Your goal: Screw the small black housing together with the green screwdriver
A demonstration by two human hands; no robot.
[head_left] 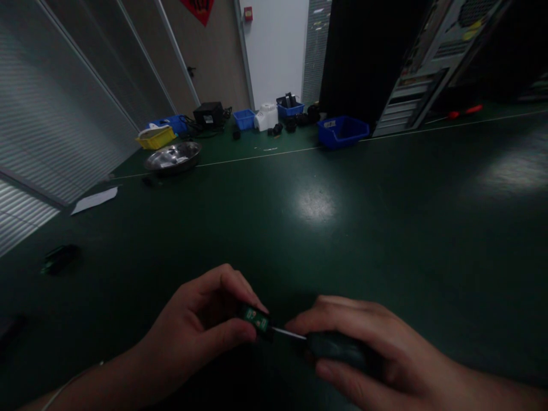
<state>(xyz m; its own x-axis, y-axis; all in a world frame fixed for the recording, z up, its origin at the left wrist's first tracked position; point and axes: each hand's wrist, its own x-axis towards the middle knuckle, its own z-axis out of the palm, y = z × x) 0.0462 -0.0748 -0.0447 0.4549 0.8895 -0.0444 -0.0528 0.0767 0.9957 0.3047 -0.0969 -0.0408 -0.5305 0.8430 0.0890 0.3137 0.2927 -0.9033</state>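
Between the thumb and fingers of my left hand [201, 331] is a small green circuit board [256, 317] with a dark part around its edge. Light markings and two copper-coloured spots show on its upper face. My right hand [363, 337] is wrapped round the dark handle of a screwdriver [338, 349]. Its thin metal shaft points left, and the tip meets the dark edge of the board's right end. Whether the tip is inside a gap or only against the edge, I cannot tell. Both hands are low over the green tabletop [257, 228].
At the back left stand a metal bowl [173, 157] and a yellow bin [156, 137]. A blue bin [342, 132] is at the back, near a dark cabinet [372, 57]. White paper [95, 200] and a small dark object [60, 258] lie on the left.
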